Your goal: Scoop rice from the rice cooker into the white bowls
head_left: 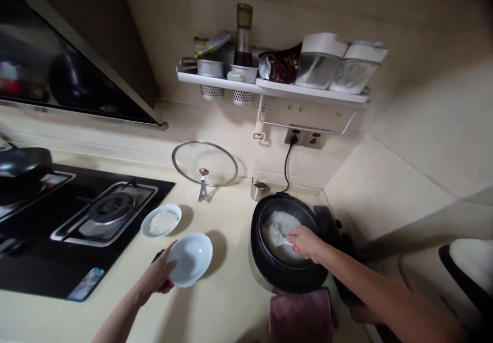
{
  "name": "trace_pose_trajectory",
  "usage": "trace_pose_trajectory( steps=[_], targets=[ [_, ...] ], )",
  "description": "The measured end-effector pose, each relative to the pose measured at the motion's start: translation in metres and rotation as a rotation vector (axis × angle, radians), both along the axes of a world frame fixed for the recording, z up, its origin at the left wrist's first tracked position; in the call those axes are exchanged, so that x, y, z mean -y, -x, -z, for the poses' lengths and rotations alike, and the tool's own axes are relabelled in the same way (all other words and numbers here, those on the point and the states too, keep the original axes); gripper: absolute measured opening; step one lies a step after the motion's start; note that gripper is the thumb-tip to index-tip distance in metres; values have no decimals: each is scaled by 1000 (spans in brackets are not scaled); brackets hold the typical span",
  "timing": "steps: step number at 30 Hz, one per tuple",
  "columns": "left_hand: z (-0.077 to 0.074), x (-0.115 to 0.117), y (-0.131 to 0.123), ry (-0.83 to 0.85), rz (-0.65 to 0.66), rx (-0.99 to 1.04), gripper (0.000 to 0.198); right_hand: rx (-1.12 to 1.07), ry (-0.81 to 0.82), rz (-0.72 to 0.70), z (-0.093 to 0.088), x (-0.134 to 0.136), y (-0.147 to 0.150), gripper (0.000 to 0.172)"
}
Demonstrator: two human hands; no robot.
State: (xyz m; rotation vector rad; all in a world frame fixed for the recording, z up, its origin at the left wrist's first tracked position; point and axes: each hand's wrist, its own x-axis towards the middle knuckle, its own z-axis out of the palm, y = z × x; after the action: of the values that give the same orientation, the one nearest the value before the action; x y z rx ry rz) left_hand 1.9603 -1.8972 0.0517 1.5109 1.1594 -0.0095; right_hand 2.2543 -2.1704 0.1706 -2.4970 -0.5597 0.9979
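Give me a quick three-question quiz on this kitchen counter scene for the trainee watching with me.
1. True or false: the bowl in the left hand already has rice in it.
2. What is the right hand doing? A) lifting the glass lid B) holding a white rice paddle inside the rice cooker C) turning a stove knob
3. Fill in: a second bowl, holding rice, sits on the counter beside the ____.

Key:
1. False; it looks empty.
2. B
3. stove
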Motion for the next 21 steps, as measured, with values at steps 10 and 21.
trace_pose_trajectory(
  steps=[10, 21],
  targets=[
    [-16, 9, 5, -131, -19, 164, 74, 837, 349, -593, -47, 16, -14, 24],
    [-58, 47, 19, -157, -166, 281, 83, 925, 359, -725, -3, 0, -17, 44]
  ],
)
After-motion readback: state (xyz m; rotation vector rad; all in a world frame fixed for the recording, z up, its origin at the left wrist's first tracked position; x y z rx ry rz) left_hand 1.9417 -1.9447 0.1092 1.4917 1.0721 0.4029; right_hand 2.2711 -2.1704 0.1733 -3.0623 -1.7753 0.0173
